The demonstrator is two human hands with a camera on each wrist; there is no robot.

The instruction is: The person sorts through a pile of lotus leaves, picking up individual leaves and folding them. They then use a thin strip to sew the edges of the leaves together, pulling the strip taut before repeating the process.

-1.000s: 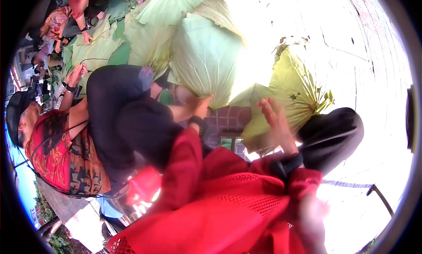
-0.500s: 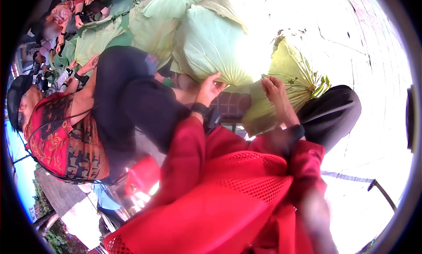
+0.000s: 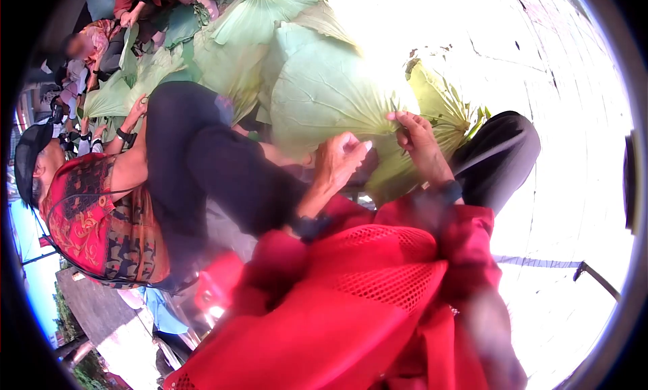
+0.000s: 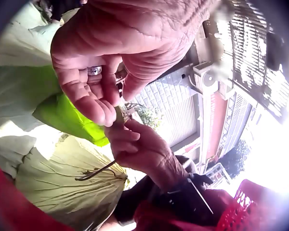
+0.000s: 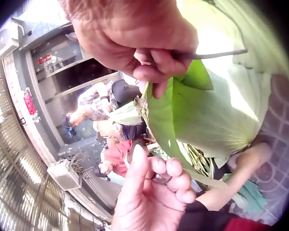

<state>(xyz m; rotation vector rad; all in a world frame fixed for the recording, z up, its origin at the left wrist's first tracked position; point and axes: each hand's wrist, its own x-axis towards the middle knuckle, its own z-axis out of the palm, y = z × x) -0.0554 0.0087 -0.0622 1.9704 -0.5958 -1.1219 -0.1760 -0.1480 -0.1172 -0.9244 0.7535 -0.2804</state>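
Note:
My right hand (image 3: 420, 142) pinches a thin, dark, slightly curved stick (image 4: 97, 172), which juts out past the fingers in both wrist views. Its fingertips overlap the upper edge of a bright green piece of leaf (image 5: 164, 115) in the right wrist view. Beside it, lower and to the left, is my left hand (image 3: 335, 162), its fingers curled and its thumb stretched out. I cannot tell if a small thing sits between its fingertips. A large pale green leaf (image 3: 324, 86) spreads just beyond both hands. Next to my knee lies a yellow-green leaf (image 3: 435, 93) with ribs gathered toward one point.
A person in a patterned red top (image 3: 101, 221) and dark trousers sits close on the left. More big leaves (image 3: 236, 59) lie overlapping toward the back, where several other people sit. Brightly lit pavement (image 3: 526, 59) stretches to the right.
My left hand has left the pale leaf's lower edge and come right and down, nearer my body. My right hand has risen slightly and now overlaps the pale leaf's right side.

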